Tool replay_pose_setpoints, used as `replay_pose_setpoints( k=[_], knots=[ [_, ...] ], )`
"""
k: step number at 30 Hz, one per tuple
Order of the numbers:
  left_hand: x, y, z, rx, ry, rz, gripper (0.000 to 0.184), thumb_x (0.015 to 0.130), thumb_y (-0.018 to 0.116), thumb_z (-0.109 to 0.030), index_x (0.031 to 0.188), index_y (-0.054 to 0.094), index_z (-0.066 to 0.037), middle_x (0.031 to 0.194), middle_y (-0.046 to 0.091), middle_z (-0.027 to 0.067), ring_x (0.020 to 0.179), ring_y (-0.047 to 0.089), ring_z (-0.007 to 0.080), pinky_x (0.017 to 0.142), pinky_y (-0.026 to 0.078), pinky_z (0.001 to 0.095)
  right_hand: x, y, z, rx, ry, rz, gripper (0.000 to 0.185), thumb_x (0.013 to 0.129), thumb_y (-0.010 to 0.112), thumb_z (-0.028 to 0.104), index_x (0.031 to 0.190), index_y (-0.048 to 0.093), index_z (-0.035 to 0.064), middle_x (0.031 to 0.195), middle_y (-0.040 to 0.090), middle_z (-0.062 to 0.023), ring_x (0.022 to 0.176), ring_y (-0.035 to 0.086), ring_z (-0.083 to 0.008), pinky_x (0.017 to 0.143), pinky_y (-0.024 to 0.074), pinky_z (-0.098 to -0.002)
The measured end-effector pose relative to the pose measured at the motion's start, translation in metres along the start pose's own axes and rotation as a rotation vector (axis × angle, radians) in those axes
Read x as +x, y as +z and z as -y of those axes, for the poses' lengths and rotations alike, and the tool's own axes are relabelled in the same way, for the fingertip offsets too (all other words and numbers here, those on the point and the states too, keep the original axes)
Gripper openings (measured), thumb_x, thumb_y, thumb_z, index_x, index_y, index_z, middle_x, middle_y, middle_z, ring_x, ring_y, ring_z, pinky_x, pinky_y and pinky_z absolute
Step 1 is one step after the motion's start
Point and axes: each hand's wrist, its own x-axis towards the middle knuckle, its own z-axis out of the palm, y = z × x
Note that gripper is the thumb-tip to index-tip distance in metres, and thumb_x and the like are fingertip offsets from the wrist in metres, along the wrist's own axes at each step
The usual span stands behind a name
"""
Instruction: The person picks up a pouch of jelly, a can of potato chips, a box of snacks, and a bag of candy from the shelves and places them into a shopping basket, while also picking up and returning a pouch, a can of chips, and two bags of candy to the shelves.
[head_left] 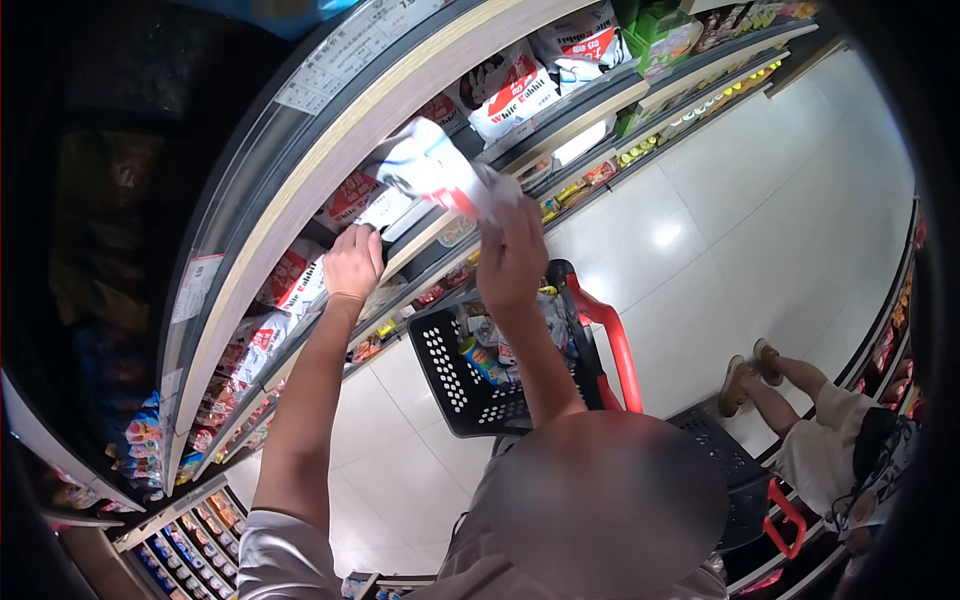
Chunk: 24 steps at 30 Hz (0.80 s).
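My right hand (pixel 515 255) is raised in front of the shelf, its fingers closed on the edge of a white and red candy bag (pixel 430 165). Motion blurs the bag, which hangs over the shelf's front. My left hand (pixel 352 262) is at the shelf edge with curled fingers, against the row of White Rabbit candy bags (pixel 295 280). Its fingertips are partly hidden, so what they grip is unclear. More White Rabbit candy bags (pixel 510 95) stand farther along the same shelf.
Below my right arm is a black shopping basket (pixel 445 375) with a red handle (pixel 625 370), holding several packaged goods. Another person (pixel 820 430) stands at the right near a second black basket (pixel 715 450). Lower shelves carry colourful packages (pixel 640 155) above a tiled floor (pixel 690 230).
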Motion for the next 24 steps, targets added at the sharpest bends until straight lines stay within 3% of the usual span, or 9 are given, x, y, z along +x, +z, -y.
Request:
replay_pose_setpoints(
  k=[2,6,10,13,15,18,22,24],
  knots=[
    [0.0,-0.001,-0.002,0.003,-0.019,0.023,0.019,0.091,0.048,-0.024,0.081,0.054,-0.008,0.077,0.056,0.0099,0.072,0.06,0.0294,0.058,0.049,0.0418,0.021,0.015,-0.011,0.003,-0.089,0.121,0.011,0.084,0.055,-0.003,0.094,0.052,-0.002,0.091,0.055,-0.0207,0.08,0.055,-0.0403,0.067,0.0463,-0.0435],
    [0.0,-0.001,-0.001,0.018,-0.016,0.03,0.019,0.091,0.048,-0.024,0.08,0.053,-0.009,0.077,0.056,0.0095,0.071,0.06,0.0288,0.057,0.049,0.0416,0.049,0.051,-0.026,-0.005,-0.001,0.102,0.011,0.084,0.055,-0.002,0.094,0.051,-0.0014,0.089,0.057,-0.0207,0.08,0.057,-0.0393,0.067,0.0463,-0.0428],
    [0.001,-0.002,-0.002,0.002,-0.014,0.012,0.02,0.091,0.048,-0.024,0.08,0.053,-0.009,0.076,0.056,0.0092,0.071,0.06,0.0284,0.056,0.049,0.0411,0.055,0.074,-0.038,0.131,-0.022,0.002,0.014,0.084,0.058,-0.002,0.096,0.051,-0.0006,0.077,0.058,-0.0184,0.07,0.059,-0.0397,0.065,0.0471,-0.0403],
    [0.0,-0.003,-0.003,-0.014,-0.044,0.051,0.022,0.094,0.042,-0.024,0.082,0.054,-0.009,0.078,0.057,0.0096,0.074,0.06,0.0299,0.059,0.048,0.043,0.053,0.087,-0.047,0.153,-0.047,-0.091,0.013,0.084,0.059,-0.003,0.093,0.05,-0.0005,0.076,0.059,-0.0164,0.066,0.062,-0.0321,0.06,0.0482,-0.0367],
    [0.001,-0.002,-0.003,-0.017,-0.042,0.039,0.022,0.094,0.042,-0.024,0.082,0.054,-0.009,0.078,0.057,0.0095,0.074,0.06,0.0298,0.059,0.047,0.0429,0.047,0.098,-0.055,0.229,0.088,-0.132,0.012,0.085,0.059,-0.002,0.092,0.049,-0.0003,0.072,0.06,-0.0135,0.061,0.064,-0.0218,0.053,0.048,-0.032],
    [0.001,-0.004,-0.004,-0.012,-0.043,0.041,0.022,0.094,0.042,-0.024,0.081,0.053,-0.01,0.078,0.056,0.0093,0.073,0.06,0.0298,0.058,0.047,0.0431,0.04,0.106,-0.062,0.216,0.232,-0.087,0.013,0.086,0.059,-0.002,0.093,0.049,-0.0009,0.069,0.061,-0.011,0.058,0.063,-0.0152,0.048,0.0469,-0.0282],
    [0.001,-0.003,-0.003,-0.013,-0.039,0.036,0.022,0.094,0.042,-0.024,0.081,0.053,-0.009,0.078,0.056,0.0093,0.073,0.06,0.0299,0.058,0.047,0.0437,0.039,0.107,-0.053,0.225,0.349,-0.037,0.013,0.086,0.058,0.0,0.095,0.049,-0.0023,0.066,0.061,-0.0111,0.058,0.064,-0.0173,0.051,0.048,-0.0299],
    [0.001,-0.002,-0.003,-0.015,-0.041,0.033,0.022,0.094,0.042,-0.024,0.081,0.053,-0.009,0.078,0.055,0.0095,0.073,0.06,0.03,0.058,0.047,0.0437,0.038,0.115,-0.045,0.188,0.509,-0.053,0.014,0.088,0.058,0.004,0.095,0.049,-0.0034,0.066,0.061,-0.0123,0.058,0.064,-0.0199,0.053,0.0479,-0.0325]
  ],
)
